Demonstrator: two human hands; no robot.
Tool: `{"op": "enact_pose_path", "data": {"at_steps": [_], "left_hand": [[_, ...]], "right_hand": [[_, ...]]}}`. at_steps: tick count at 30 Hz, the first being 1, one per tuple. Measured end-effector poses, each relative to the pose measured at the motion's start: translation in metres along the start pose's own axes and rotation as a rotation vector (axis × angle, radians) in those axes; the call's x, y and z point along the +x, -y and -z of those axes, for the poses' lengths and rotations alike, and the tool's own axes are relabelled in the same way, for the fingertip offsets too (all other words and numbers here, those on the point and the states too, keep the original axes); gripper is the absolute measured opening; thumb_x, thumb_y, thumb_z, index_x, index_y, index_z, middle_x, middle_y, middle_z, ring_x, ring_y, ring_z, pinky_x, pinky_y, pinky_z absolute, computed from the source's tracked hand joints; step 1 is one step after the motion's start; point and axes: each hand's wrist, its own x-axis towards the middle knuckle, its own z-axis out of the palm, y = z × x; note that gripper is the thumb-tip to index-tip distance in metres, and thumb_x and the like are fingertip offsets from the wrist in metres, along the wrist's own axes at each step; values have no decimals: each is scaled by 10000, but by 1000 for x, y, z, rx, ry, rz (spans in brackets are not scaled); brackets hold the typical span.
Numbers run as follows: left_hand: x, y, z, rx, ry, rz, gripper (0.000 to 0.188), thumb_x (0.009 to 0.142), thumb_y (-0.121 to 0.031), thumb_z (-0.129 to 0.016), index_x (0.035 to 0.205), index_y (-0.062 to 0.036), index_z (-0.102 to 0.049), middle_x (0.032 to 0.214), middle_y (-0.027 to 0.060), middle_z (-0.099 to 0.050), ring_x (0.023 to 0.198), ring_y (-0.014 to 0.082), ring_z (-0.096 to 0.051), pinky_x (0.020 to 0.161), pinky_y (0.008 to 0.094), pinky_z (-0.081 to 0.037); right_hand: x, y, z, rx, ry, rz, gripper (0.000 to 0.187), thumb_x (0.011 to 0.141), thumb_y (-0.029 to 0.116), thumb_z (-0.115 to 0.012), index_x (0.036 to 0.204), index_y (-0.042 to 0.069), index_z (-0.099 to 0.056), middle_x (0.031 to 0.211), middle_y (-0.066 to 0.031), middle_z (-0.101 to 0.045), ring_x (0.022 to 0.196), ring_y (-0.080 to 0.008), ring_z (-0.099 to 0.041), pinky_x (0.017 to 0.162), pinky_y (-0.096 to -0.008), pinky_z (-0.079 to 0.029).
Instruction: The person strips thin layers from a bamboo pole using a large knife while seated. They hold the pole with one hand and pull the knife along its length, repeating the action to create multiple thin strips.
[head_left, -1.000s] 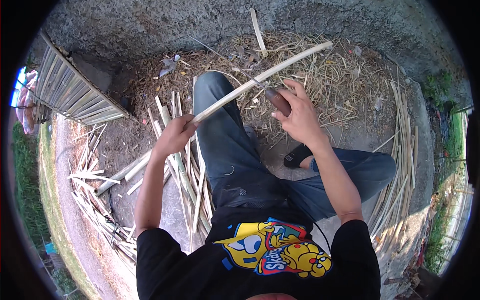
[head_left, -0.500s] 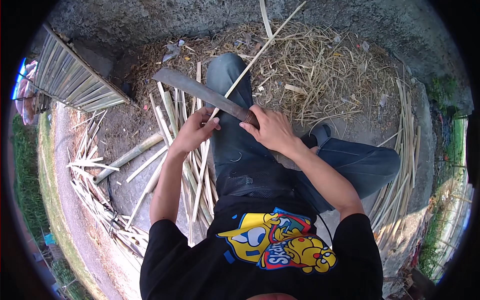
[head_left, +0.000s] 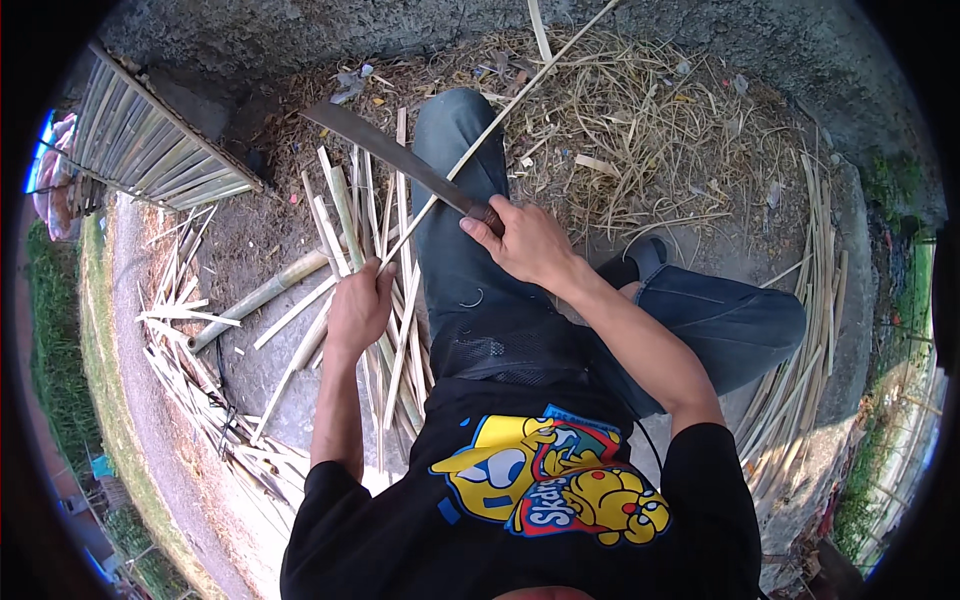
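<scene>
My right hand (head_left: 527, 243) grips the dark handle of a long machete (head_left: 385, 151), its blade pointing up and to the left over my knee. My left hand (head_left: 358, 308) pinches the near end of a thin bamboo strip (head_left: 505, 113) that runs diagonally up to the right, passing under the blade. I sit on the ground with my left leg in blue jeans (head_left: 455, 190) stretched forward. A bundle of split bamboo strips (head_left: 385, 300) lies just under and beside my left hand.
A woven bamboo panel (head_left: 150, 150) stands at the upper left. Dry shavings (head_left: 650, 130) cover the ground ahead. More long strips (head_left: 810, 330) lie stacked on the right, and loose offcuts (head_left: 200, 340) on the left. A grey wall runs across the top.
The thick bamboo piece I held a second ago has given way to a thin strip. The machete has swung up over my knee, blade to the left. My left hand shifted slightly down.
</scene>
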Motion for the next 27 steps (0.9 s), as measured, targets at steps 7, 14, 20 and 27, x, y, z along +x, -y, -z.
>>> {"op": "enact_pose_path", "data": {"at_steps": [7,14,20,27], "left_hand": [[-18,18,10,-89,64,23,373,1048,-303,-496,938,35,-606,754,334,-620,797,531,-617,705,595,-461],[-11,1,13,-49,81,37,402,1050,-336,-496,929,28,-613,742,324,-628,781,533,-616,687,589,-476],[-23,18,17,-57,105,13,389,1053,-317,-487,921,31,-600,721,319,-622,766,525,-619,669,577,-478],[-12,-10,2,-20,28,22,376,1046,-328,-499,936,13,-611,716,309,-628,760,524,-620,689,590,-478]], "right_hand": [[26,-30,41,-222,-81,-142,587,973,643,-488,966,69,-610,651,-185,-671,679,-409,-702,589,-528,-544],[20,-34,38,-187,41,-33,588,974,613,-525,980,33,-622,657,-198,-666,690,-436,-693,629,-543,-553],[12,-35,43,-155,44,-73,556,957,628,-546,967,78,-620,596,-156,-632,631,-415,-671,593,-513,-528],[-2,0,23,-172,141,21,571,964,628,-540,942,60,-598,604,-182,-627,654,-430,-670,600,-526,-529]]}}
